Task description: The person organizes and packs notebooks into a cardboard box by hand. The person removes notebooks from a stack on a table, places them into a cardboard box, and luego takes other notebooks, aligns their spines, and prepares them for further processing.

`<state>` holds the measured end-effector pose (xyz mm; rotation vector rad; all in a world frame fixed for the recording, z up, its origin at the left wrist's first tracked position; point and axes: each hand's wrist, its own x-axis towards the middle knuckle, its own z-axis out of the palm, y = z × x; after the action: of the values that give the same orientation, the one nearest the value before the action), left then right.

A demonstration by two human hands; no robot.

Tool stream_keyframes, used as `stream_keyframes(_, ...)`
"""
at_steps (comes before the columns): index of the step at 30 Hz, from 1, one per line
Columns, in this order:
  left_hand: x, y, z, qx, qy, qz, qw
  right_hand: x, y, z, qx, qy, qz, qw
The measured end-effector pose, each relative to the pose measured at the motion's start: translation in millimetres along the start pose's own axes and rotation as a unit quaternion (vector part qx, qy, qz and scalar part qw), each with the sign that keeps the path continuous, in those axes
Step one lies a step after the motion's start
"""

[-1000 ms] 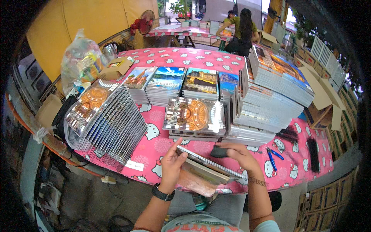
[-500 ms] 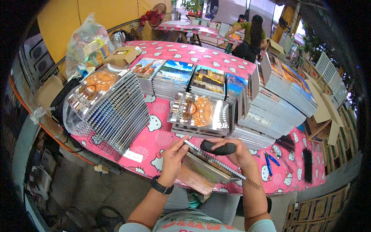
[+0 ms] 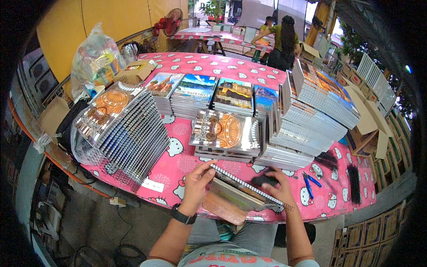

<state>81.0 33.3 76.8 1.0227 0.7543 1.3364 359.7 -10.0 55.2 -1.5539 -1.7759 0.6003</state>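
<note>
Both hands hold a spiral-bound booklet (image 3: 242, 189) at the table's near edge (image 3: 147, 189).

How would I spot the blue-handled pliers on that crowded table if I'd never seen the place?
Start at the pink cartoon-cat tablecloth, then go to its near edge, to the right of the person's right hand. The blue-handled pliers lie flat there on bare cloth, the only tool among stacks of spiral-bound books.

hands (image 3: 235, 184), spiral notebook (image 3: 242, 191), pink table (image 3: 178, 164)
</note>
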Motion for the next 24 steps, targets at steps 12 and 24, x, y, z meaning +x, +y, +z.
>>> stream_keyframes(12, -9.6, 43.6, 73.9, 0.126, -0.142, 0.116, 0.975, -10.0, -147.8, -40.2, 0.042, 0.107, -0.13, 0.985)
stream_keyframes(24, -19.3, 52.0, 74.9, 0.175, -0.169, 0.142, 0.959, 2.7, -152.9, -36.0, 0.035, 0.082, -0.183, 0.979)
